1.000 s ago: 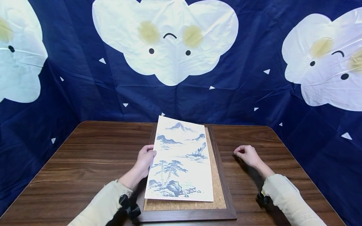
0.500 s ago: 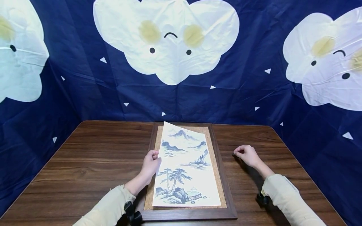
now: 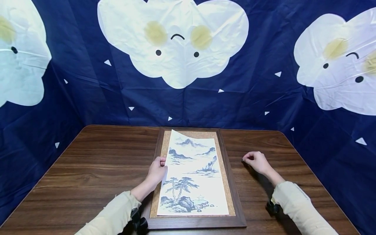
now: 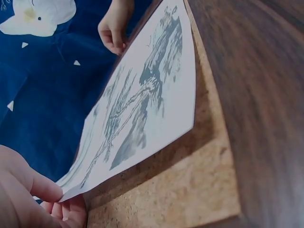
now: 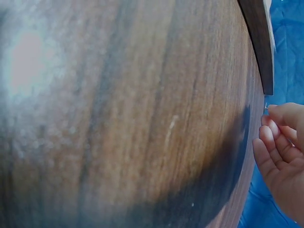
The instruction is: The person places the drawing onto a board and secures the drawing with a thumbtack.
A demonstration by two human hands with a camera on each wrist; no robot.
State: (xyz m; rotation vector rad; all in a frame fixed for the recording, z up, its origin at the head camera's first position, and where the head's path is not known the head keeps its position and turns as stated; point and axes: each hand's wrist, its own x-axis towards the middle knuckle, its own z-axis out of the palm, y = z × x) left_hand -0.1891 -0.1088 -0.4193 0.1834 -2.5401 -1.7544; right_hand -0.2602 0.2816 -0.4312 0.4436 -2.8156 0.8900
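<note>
A white sheet of paper [image 3: 195, 166] printed with a blue-grey landscape of mountains and pines lies over a wood-framed corkboard [image 3: 196, 223]. My left hand [image 3: 156, 173] pinches the sheet's left edge between thumb and fingers. In the left wrist view, the paper [image 4: 142, 109] is bent, and its near corner stands above the cork [image 4: 190, 171] and casts a shadow. To the right of the board, my right hand [image 3: 257, 162] is low over the table, fingers curled. At its fingertips the right wrist view shows a tiny pin [image 5: 266, 107], mostly covered by the fingers.
The brown wooden table [image 3: 97, 169] extends on both sides of the board. Behind it hangs a dark blue cloth [image 3: 199, 107] with white cloud faces. A black wrist camera [image 3: 138, 222] sits under the left sleeve, close to the frame.
My left hand has moved the sheet right and down, so it sits lower over the cork, with more cork showing at the top left. My right hand has stayed in place.
</note>
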